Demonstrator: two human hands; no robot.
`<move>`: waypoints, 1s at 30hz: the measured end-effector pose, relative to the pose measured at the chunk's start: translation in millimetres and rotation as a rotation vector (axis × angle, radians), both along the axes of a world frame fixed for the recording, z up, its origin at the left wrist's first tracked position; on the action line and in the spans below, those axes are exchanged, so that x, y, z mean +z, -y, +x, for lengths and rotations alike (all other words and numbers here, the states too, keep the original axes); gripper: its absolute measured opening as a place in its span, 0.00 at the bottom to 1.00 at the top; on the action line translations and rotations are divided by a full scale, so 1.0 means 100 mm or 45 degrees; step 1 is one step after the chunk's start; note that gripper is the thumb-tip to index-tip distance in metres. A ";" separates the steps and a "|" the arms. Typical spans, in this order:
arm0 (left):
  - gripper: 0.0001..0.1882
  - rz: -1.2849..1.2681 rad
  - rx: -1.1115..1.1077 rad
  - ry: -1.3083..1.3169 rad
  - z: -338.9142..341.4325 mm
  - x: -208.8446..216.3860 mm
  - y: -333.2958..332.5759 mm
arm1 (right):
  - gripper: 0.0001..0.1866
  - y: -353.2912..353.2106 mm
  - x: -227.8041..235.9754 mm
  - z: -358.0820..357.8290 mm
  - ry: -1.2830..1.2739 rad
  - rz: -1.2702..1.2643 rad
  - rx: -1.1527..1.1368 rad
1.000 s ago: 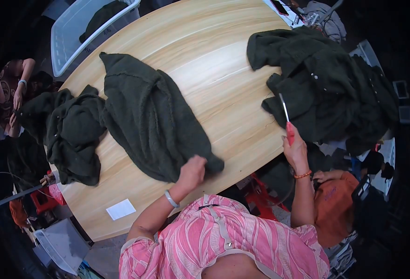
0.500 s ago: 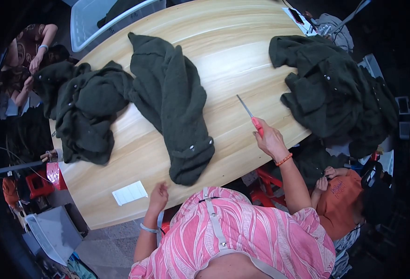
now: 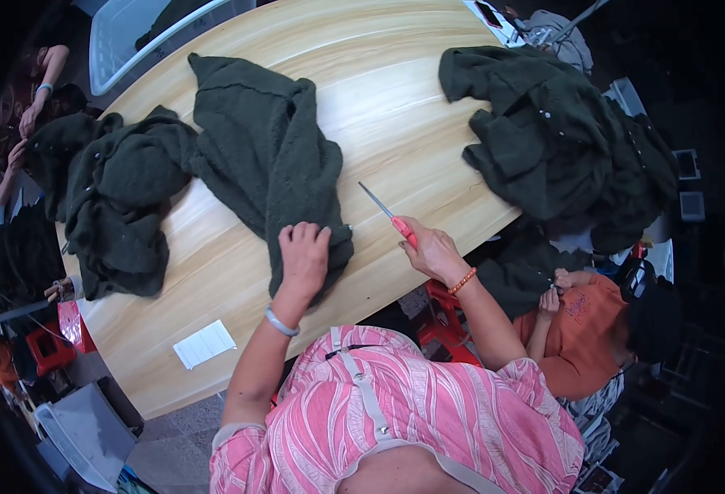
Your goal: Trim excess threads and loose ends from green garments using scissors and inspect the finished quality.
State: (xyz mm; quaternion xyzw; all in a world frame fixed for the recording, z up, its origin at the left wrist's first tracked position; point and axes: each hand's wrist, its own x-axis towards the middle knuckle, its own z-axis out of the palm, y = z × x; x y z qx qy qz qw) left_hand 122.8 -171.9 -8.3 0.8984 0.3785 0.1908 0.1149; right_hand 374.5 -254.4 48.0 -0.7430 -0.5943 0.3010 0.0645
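Note:
A dark green knitted garment (image 3: 264, 156) lies lengthwise across the middle of the wooden table (image 3: 395, 90). My left hand (image 3: 303, 257) is palm down on its near end, fingers bent into the cloth; the thumb is hard to see. In my right hand (image 3: 432, 251) are red-handled scissors (image 3: 381, 205), gripped by the handle. Their slim metal blades look closed and point to the far left, above bare wood to the right of the garment.
More dark green knitwear (image 3: 124, 189) lies to the left, and a larger buttoned pile (image 3: 552, 132) to the right. A white paper slip (image 3: 204, 344) is near the front edge. A clear bin (image 3: 103, 49) stands beyond the table. Co-workers sit at left and at right, one in an orange shirt (image 3: 576, 337).
My left hand has come from the table's front edge onto the garment, whose folds now spread wider. The scissors have moved left and nearer the garment. The whole view has shifted somewhat.

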 end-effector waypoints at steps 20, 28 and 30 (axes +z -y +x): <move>0.14 -0.163 0.005 0.032 -0.41 -0.64 0.39 | 0.14 0.41 0.15 -0.40 -0.053 -0.145 0.525; 0.13 -0.227 0.060 0.156 -0.40 -0.63 0.30 | 0.12 0.32 0.21 -0.44 -0.048 -0.136 0.342; 0.13 -0.334 0.095 0.169 -0.34 -0.57 0.27 | 0.14 0.29 0.18 -0.44 -0.143 -0.110 0.235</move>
